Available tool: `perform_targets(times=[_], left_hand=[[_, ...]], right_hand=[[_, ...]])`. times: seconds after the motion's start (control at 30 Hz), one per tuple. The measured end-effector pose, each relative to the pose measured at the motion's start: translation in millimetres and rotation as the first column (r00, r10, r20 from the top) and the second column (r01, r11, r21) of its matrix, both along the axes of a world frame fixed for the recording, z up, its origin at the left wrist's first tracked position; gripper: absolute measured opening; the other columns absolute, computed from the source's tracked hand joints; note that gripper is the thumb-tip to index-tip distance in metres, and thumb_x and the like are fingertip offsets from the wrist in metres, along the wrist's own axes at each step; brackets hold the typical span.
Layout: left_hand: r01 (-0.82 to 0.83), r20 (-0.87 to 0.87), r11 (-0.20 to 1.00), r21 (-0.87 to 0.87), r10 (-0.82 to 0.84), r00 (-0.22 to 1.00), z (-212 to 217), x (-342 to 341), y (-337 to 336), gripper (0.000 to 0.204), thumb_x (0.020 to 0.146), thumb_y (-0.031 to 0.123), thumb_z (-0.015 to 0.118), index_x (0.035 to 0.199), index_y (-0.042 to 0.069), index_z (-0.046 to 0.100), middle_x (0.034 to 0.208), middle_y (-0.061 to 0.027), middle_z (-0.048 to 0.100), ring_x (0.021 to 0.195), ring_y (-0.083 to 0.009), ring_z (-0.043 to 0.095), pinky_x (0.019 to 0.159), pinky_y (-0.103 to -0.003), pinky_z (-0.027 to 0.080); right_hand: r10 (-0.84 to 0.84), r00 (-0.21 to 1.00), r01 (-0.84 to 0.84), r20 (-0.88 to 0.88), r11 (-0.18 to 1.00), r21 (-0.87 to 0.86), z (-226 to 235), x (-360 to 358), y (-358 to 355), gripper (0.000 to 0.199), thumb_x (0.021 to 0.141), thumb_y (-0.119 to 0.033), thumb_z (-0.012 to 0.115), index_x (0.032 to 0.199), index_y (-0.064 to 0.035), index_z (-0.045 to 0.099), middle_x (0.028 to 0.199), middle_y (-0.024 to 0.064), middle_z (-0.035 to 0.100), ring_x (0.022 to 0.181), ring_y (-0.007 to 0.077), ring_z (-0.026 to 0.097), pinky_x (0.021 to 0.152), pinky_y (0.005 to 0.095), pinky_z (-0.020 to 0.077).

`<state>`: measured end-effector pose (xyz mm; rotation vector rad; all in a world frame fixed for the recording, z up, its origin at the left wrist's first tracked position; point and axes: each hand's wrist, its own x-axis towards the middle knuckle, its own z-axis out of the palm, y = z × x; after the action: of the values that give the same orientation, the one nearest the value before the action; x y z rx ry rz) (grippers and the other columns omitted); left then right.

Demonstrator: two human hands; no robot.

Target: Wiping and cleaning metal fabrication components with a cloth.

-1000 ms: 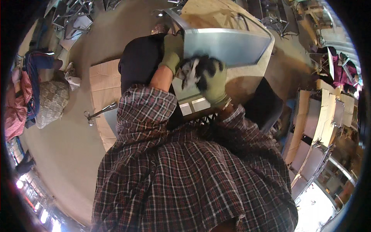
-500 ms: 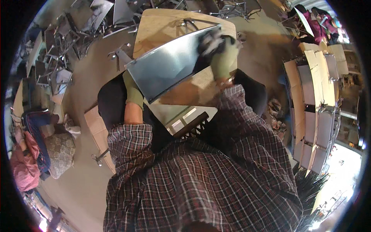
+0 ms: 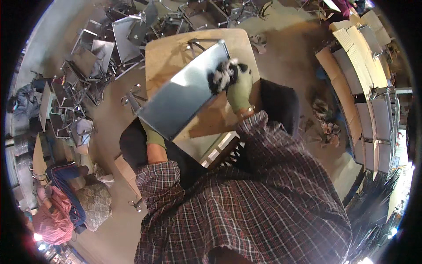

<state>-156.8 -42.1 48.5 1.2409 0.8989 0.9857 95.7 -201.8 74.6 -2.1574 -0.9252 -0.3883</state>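
A grey, glossy rectangular metal panel (image 3: 176, 94) lies tilted over a wooden board with rounded corners (image 3: 165, 50). My left hand (image 3: 151, 133), in an olive glove, is under the panel's near left edge and holds it; the edge hides its fingers. My right hand (image 3: 238, 81), in an olive glove with dark fingers, is closed on a crumpled black and pale rag (image 3: 223, 75). The rag presses on the panel's upper right part. A metal bracket (image 3: 193, 44) shows on the board behind the panel. A pale panel (image 3: 204, 147) lies near my lap.
Metal frames and panels (image 3: 127, 37) crowd the floor at the far left. Stacked panels with cardboard sheets (image 3: 351, 83) stand on the right. A person in a red checked shirt (image 3: 55, 218) sits at left beside a patterned sack (image 3: 94, 207). Crumpled cloths (image 3: 324, 121) lie right of my knee.
My right hand and the rag, blurred before, now show more sharply, lower and further left in the picture. My view has shifted, bringing more of the left side in.
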Motion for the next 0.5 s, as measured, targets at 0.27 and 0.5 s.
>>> perform_targets(times=[0.27, 0.5], left_hand=[[0.042, 0.059, 0.997, -0.064, -0.038, 0.998, 3.2, 0.5, -5.3, 0.02, 0.083, 0.008, 0.063, 0.101, -0.001, 0.063, 0.092, -0.007, 0.064, 0.082, -0.0188, 0.061, 0.073, -0.033, 0.049], [0.055, 0.077, 0.993, -0.107, -0.046, 0.996, 3.3, -4.7, 2.4, 0.019, 0.084, 0.008, 0.062, 0.101, -0.001, 0.063, 0.092, -0.0065, 0.064, 0.081, -0.0187, 0.061, 0.073, -0.033, 0.049]], right_hand=[[-0.035, 0.992, 0.015, 0.125, 0.987, 0.157, 85.0, 36.2, 32.4, 0.028, 0.069, -0.001, 0.057, 0.096, -0.0058, 0.061, 0.103, 0.0178, 0.058, 0.097, 0.0394, 0.051, 0.084, 0.0424, 0.0434], [0.09, 0.94, -0.034, -0.329, 0.984, 0.173, -17.6, 11.3, -18.3, 0.037, 0.075, -0.001, 0.055, 0.112, -0.001, 0.054, 0.101, 0.0232, 0.058, 0.097, 0.0386, 0.054, 0.084, 0.0453, 0.043]])
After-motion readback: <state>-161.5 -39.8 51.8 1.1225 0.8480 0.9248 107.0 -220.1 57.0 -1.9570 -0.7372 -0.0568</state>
